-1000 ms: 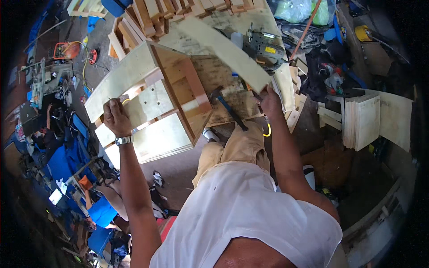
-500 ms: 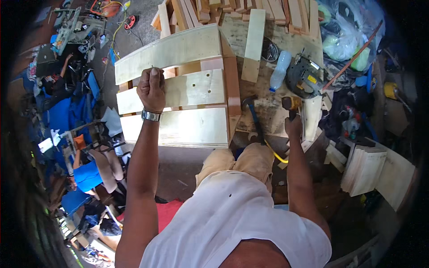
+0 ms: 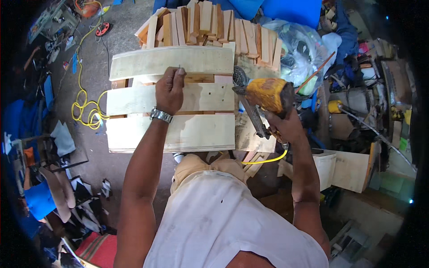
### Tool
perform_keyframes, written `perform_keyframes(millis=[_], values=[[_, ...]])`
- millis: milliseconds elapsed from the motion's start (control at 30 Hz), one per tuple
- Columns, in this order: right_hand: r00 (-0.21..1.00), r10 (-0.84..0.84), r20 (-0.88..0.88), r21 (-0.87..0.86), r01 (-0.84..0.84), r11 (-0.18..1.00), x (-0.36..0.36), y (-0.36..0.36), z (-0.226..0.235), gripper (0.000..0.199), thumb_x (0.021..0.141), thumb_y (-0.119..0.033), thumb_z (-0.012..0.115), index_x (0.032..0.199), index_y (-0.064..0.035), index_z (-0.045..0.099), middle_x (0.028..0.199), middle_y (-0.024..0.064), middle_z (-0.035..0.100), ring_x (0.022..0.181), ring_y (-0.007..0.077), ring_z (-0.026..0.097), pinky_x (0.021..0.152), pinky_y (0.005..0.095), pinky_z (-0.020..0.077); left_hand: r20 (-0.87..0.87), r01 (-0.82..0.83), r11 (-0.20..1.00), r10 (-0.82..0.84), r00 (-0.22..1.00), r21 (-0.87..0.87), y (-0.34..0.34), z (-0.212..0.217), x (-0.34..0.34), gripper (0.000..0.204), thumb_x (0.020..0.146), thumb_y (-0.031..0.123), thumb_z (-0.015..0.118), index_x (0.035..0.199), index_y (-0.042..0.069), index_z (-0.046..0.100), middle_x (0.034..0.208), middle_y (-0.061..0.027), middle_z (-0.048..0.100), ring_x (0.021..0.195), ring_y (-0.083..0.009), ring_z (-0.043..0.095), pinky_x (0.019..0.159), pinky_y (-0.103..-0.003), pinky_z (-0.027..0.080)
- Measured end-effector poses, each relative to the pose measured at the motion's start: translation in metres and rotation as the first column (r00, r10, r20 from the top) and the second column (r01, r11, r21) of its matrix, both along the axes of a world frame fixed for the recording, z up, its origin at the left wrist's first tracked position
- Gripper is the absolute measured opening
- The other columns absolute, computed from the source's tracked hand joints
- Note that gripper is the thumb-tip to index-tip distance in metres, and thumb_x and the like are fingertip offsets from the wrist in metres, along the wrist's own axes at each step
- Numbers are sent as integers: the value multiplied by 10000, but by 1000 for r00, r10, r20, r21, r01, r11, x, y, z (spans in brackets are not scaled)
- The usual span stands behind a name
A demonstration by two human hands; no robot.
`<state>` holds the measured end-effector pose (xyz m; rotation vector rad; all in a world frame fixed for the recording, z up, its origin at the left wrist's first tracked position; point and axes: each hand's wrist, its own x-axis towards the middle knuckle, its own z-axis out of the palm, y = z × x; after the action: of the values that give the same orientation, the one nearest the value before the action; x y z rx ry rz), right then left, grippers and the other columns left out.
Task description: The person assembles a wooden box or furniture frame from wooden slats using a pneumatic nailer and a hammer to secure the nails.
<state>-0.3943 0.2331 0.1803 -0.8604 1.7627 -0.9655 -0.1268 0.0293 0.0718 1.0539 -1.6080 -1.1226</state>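
A slatted wooden panel (image 3: pixel 196 131) of three pale plywood boards lies in front of me, darker wood crosspieces showing in the gaps. My left hand (image 3: pixel 170 94), with a metal watch at the wrist, is closed in a fist over the middle board, near the upper gap. A thin dark tip pokes out by its thumb; what it belongs to is hidden. My right hand (image 3: pixel 290 125) grips a yellow and black nail gun (image 3: pixel 266 94), held up just beyond the panel's right edge with its nose pointing left. A yellow air hose (image 3: pixel 270 159) trails from its handle.
Cut wood strips (image 3: pixel 214 22) are piled behind the panel on a worn plywood surface (image 3: pixel 252 69). A clear plastic bag (image 3: pixel 299 56) of stuff sits at the back right. Yellow cord (image 3: pixel 82 105) lies coiled on the floor at left. Plywood sheets (image 3: pixel 346 169) stand at right.
My right hand has lifted the nail gun from low at the right toward the panel. My left fist has stayed closed over the boards. The view has shifted, and the nail gun now covers the tabletop tools.
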Motion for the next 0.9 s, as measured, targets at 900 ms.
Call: perform_keyframes(millis=[900], values=[[885,287,-367,211,-222,952,47,-37,45,385,889,-406,712,842,-45,585,597,-8,518,507,84,491,477,269,400,-72,-52,999,52,996,6,-1,0,9,280,998,313,565,922,46,603,675,-135,601,614,-254,595,607,-389,466]])
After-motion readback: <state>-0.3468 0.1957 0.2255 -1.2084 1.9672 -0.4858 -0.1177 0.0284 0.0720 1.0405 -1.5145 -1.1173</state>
